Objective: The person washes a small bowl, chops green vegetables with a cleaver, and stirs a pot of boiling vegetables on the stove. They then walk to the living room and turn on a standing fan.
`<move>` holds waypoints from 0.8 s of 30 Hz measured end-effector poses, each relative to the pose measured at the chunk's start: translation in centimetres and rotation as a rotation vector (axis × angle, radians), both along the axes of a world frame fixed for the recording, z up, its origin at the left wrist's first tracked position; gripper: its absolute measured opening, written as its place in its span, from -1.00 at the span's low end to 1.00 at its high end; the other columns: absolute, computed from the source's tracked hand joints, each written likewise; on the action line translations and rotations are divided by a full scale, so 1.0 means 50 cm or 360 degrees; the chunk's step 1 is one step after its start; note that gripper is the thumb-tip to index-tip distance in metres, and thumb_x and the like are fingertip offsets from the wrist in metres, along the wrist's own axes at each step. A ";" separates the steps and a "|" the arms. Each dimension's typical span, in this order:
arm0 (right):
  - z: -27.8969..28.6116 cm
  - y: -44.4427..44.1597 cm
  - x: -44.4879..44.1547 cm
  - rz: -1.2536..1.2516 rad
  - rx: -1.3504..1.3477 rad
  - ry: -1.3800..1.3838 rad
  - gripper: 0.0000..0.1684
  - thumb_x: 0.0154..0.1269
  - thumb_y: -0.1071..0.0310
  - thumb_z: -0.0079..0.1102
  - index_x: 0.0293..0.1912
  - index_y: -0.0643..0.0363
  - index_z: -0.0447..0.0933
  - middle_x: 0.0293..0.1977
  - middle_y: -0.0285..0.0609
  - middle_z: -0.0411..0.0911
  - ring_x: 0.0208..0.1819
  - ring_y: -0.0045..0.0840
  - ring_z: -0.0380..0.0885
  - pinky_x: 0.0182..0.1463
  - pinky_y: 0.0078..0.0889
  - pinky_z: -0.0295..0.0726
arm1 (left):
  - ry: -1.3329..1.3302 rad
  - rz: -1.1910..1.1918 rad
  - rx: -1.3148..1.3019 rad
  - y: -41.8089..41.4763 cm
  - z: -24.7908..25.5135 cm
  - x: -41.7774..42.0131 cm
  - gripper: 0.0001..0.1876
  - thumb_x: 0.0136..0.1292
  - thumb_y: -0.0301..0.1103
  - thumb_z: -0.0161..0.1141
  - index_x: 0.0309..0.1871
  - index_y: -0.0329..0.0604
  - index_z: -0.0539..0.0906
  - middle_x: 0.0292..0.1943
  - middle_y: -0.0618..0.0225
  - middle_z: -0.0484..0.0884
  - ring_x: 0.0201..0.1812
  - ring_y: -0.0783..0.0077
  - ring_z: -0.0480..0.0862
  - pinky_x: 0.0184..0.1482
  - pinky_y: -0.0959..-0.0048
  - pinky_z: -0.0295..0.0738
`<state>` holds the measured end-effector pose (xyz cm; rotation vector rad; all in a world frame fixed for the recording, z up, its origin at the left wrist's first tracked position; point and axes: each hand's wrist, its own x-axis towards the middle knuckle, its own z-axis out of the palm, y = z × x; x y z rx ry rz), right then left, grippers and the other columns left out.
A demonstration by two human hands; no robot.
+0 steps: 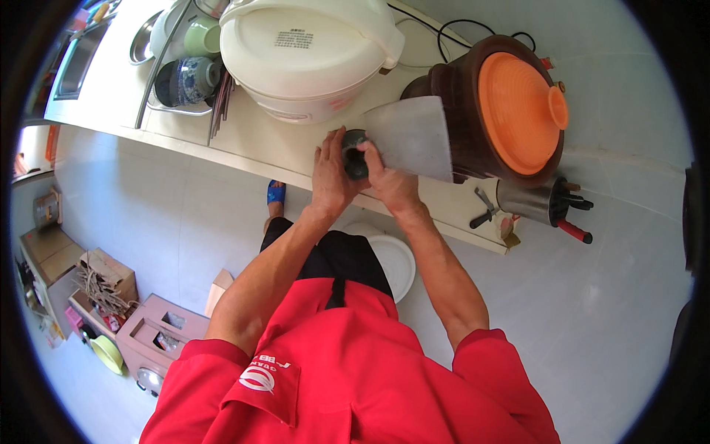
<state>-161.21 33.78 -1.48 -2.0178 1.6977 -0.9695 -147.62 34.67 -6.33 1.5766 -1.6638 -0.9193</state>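
Near the front edge of the pale counter (pixel 266 147), my left hand (pixel 334 175) is closed around the left side of a small dark round object with a hollow in its top (pixel 355 155); its exact kind is unclear. My right hand (pixel 391 180) grips a broad metal blade (pixel 416 136), probably a cleaver, whose handle is hidden by the fingers. The right thumb or a finger reaches the dark object's rim. The blade points right, its wide face showing. Behind my hands stands a white rice cooker (pixel 310 61), with its lid shut.
A brown crock with an orange lid (pixel 518 114) stands right of the blade. Further right are a knife holder (pixel 527 202) and a small black-handled tool (pixel 482 216). Bowls (pixel 191 83) and chopsticks (pixel 222 105) lie at the left. A white round tub (pixel 394 266) is below the counter.
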 end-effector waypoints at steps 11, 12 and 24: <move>0.032 -0.013 -0.010 0.0038 0.0183 -0.0054 -0.75 0.45 0.19 0.24 -0.12 0.16 0.73 -0.25 -0.14 0.76 -0.26 -0.16 0.70 -0.12 -0.12 0.65 | 0.0043 0.0025 -0.0056 -0.003 0.004 0.001 0.06 -0.04 -0.24 0.61 0.54 -0.29 0.26 0.44 -0.13 0.39 0.47 -0.18 0.39 0.52 -0.13 0.18; 0.022 -0.017 0.007 0.0038 0.0117 -0.0245 -0.71 0.47 0.15 0.23 -0.06 0.15 0.72 -0.21 -0.14 0.76 -0.24 -0.16 0.71 -0.12 -0.11 0.65 | 0.0027 0.0033 -0.0082 -0.001 -0.002 0.001 0.05 -0.02 -0.24 0.60 0.54 -0.29 0.27 0.44 -0.13 0.40 0.47 -0.18 0.39 0.52 -0.12 0.19; -0.040 0.000 0.003 0.0120 -0.0280 0.0004 -0.72 0.45 0.21 0.24 -0.16 0.24 0.73 -0.31 -0.01 0.73 -0.23 -0.01 0.67 -0.03 -0.02 0.62 | 0.0008 0.0034 -0.0062 -0.002 -0.009 -0.007 0.12 -0.11 -0.23 0.65 0.55 -0.29 0.26 0.45 -0.14 0.38 0.46 -0.18 0.39 0.51 -0.11 0.21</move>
